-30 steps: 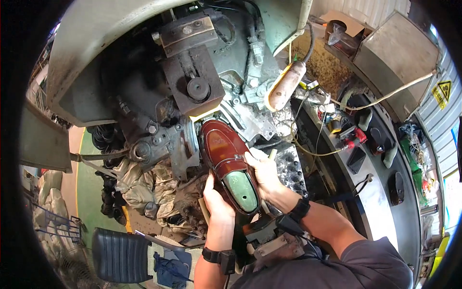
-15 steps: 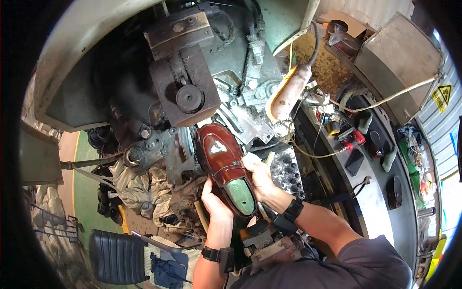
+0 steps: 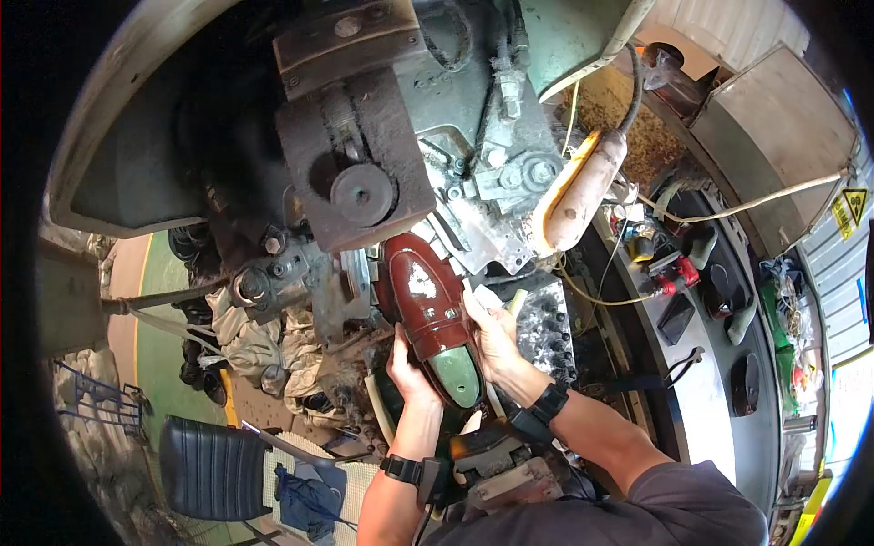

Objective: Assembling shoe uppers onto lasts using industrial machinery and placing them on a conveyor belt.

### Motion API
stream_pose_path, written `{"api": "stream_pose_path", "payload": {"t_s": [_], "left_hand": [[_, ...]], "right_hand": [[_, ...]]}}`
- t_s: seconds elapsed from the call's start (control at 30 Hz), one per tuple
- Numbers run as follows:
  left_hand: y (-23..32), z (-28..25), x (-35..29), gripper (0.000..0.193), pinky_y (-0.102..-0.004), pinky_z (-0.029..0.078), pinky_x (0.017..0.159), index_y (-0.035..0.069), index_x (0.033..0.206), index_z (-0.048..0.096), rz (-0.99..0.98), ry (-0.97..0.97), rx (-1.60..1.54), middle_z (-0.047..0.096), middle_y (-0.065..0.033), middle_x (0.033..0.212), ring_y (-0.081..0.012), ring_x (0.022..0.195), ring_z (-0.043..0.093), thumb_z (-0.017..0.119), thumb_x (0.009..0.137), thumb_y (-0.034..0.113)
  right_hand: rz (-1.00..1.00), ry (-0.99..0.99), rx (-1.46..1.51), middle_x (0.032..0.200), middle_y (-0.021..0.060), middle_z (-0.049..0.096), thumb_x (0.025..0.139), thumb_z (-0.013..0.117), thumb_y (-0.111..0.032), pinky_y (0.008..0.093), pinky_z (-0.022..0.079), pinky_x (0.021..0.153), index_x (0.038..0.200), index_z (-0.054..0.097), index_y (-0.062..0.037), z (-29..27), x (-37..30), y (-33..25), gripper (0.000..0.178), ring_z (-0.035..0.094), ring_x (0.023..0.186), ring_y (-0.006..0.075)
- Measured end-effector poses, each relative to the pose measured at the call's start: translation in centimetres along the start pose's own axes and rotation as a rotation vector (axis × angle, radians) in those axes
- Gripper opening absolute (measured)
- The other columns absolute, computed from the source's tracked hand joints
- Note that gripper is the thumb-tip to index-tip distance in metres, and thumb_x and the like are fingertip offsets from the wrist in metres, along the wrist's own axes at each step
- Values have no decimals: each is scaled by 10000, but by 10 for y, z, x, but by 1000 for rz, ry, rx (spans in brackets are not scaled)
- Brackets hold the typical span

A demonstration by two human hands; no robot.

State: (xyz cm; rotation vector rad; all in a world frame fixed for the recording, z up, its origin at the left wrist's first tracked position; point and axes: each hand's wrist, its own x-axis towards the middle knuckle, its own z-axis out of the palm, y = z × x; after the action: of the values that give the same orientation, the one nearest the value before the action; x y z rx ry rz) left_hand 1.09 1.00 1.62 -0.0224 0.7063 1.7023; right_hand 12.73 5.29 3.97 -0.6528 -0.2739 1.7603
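A glossy reddish-brown loafer (image 3: 426,291) with a green shoe last (image 3: 453,375) showing in its opening lies between my hands, toe pointing away from me. My left hand (image 3: 414,375) is closed along the shoe's left side near the heel. On the opposite side, my right hand (image 3: 499,344) grips the shoe's edge; something white (image 3: 485,297) shows at its fingertips, too small to identify. The toe sits just under a dark metal block (image 3: 355,155) of the machine, beside a metal jaw (image 3: 350,282). Whether the toe touches the block cannot be made out.
A lit lamp with a pale handle (image 3: 587,196) hangs right of the block. Further right, a bench (image 3: 706,400) holds pliers (image 3: 685,364), a red tool (image 3: 678,273) and several dark shoes. A black chair (image 3: 211,469) stands at lower left, near piled cloth (image 3: 238,341).
My view has shifted a little, so the machine looks nearer and the lamp sits further right. Both hands keep their hold on the loafer, which now points slightly more straight ahead.
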Motion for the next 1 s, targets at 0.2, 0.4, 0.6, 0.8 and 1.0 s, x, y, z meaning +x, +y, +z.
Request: {"api": "stream_pose_path", "payload": {"t_s": [0.2, 0.4, 0.6, 0.8, 1.0], "left_hand": [[2, 2, 1, 450, -436, 527, 988, 75, 1332, 595, 3, -133, 33, 665, -117, 1283, -286, 1129, 653, 418, 1056, 383], [6, 12, -8, 444, -420, 547, 934, 41, 1287, 621, -51, -42, -22, 693, -108, 1211, -266, 1054, 677, 507, 1047, 397], [11, 10, -11, 452, -429, 538, 954, 42, 1302, 615, -98, -91, -37, 676, -112, 1251, -270, 1086, 665, 513, 1045, 399], [13, -5, 1, 513, -425, 518, 975, 50, 1322, 605, -120, -92, 88, 658, -108, 1289, -269, 1132, 645, 559, 1021, 464], [26, -2, -19, 583, -419, 479, 1026, 81, 1363, 579, -56, -34, 422, 648, -108, 1311, -275, 1175, 622, 483, 1031, 551]], "right_hand": [[1, 42, 13, 1057, 83, 727, 944, 736, -140, 317, 604, 772, 1116, 681, -28, 4, -1, -3, 213, 709, 890, 162], [124, 79, -2, 1090, 63, 723, 975, 683, -140, 336, 591, 880, 1122, 684, -62, 5, -5, -6, 167, 692, 981, 162], [144, 127, -30, 1118, 71, 722, 990, 666, -166, 332, 601, 867, 1161, 679, -48, 5, -8, -4, 208, 701, 973, 168], [78, -67, -157, 1167, 79, 701, 1025, 619, -224, 321, 595, 856, 1256, 624, -13, -5, -1, -5, 313, 691, 997, 158], [348, -210, -507, 1320, 57, 642, 1071, 462, -458, 342, 519, 1000, 1375, 547, -97, -20, -12, -16, 479, 634, 1146, 161]]}}
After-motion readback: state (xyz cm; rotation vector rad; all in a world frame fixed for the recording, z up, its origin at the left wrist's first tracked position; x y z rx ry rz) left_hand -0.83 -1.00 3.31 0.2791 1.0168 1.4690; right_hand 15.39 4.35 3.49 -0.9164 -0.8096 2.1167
